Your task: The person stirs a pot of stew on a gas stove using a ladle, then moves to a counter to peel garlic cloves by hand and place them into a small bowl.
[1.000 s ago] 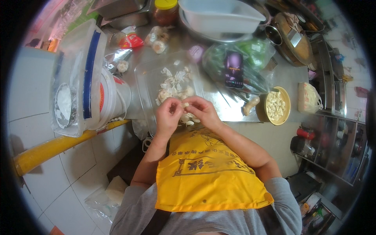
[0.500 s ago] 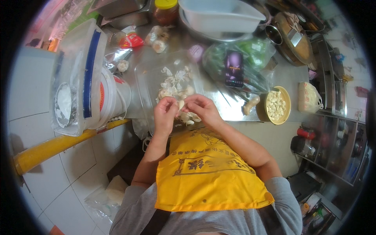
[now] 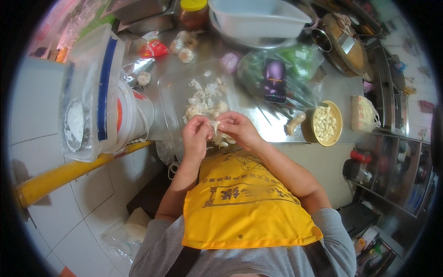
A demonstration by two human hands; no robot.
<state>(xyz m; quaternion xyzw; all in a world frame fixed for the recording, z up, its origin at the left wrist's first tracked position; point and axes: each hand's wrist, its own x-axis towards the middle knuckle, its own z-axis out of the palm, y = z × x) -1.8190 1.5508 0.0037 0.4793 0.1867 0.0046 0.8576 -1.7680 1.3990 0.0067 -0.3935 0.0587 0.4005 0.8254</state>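
Over the near side of a clear plastic tray (image 3: 167, 94), my two hands meet at a garlic clove (image 3: 215, 125) with whitish skin on it. My left hand (image 3: 197, 134) pinches the clove from one side, fingertips curled. From the other side my right hand (image 3: 239, 130) grips it between thumb and forefinger, with papery skin stretched between the two hands. Garlic bulbs, loose cloves and shed garlic skins (image 3: 203, 99) lie in the tray under and beyond my fingers. A yellow bowl (image 3: 340, 124) of peeled garlic cloves (image 3: 324, 123) stands to the right.
A phone (image 3: 275, 81) leans on a bag of green vegetables (image 3: 300, 62). Ginger (image 3: 295, 123) lies beside the bowl. White buckets (image 3: 138, 111) stand left, above a yellow pipe (image 3: 69, 175). At the back are a white basin (image 3: 258, 21), a lidded jar (image 3: 194, 16) and bagged garlic (image 3: 186, 54).
My fingers have shifted on the clove, and its skin now stretches between both hands. My right hand has turned slightly inward. The surrounding things stay in place.
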